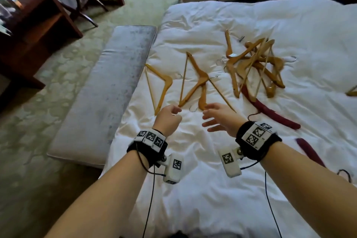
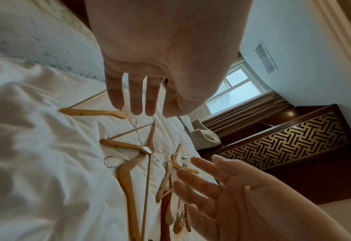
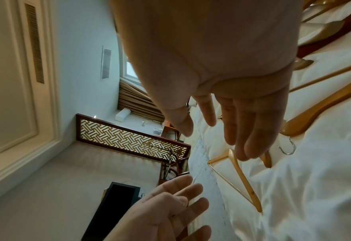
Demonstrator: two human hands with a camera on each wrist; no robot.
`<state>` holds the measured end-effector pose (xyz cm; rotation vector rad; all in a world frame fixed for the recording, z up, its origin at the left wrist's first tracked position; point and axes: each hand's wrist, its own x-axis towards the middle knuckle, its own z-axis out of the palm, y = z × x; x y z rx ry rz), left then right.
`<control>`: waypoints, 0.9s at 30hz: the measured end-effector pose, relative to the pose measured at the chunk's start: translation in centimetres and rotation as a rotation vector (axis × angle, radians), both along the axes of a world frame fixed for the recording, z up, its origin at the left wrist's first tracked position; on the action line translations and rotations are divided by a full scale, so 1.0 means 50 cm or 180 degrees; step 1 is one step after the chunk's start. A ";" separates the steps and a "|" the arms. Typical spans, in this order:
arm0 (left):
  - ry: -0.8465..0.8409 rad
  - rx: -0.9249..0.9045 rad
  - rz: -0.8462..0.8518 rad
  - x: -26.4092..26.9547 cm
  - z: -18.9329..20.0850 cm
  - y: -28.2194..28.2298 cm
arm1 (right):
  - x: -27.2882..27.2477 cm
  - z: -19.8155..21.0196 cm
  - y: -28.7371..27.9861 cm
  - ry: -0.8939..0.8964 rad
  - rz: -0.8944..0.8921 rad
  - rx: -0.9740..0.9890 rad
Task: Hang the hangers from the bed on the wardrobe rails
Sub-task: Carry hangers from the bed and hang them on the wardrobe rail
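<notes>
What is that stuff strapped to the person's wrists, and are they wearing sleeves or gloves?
Both forearms are bare, with no sleeves or gloves. Each wrist wears a black band topped with white tiles printed with black square-pattern markers. A small white box, also carrying a marker, hangs from the band by the left hand, and another by the right hand. Thin dark cables trail back from them.

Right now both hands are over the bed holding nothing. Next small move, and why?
Probably lower the left hand onto the nearest wooden hanger and close the fingers round its lower arm. That hanger lies alone on the white duvet, just ahead of the hand, clear of the tangled pile.
</notes>
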<state>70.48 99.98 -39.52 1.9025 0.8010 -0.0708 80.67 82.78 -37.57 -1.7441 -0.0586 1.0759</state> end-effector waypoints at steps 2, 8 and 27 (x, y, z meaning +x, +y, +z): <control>0.0064 -0.0106 -0.0003 0.016 -0.027 0.052 | 0.016 -0.022 0.053 0.0015 -0.0052 -0.0087; 0.0352 -0.0162 0.0038 0.056 -0.128 0.209 | 0.057 -0.110 0.211 0.0194 -0.0130 -0.0280; 0.0879 -0.0768 0.0980 0.066 -0.431 0.466 | 0.101 -0.456 0.558 0.0720 0.0023 -0.0798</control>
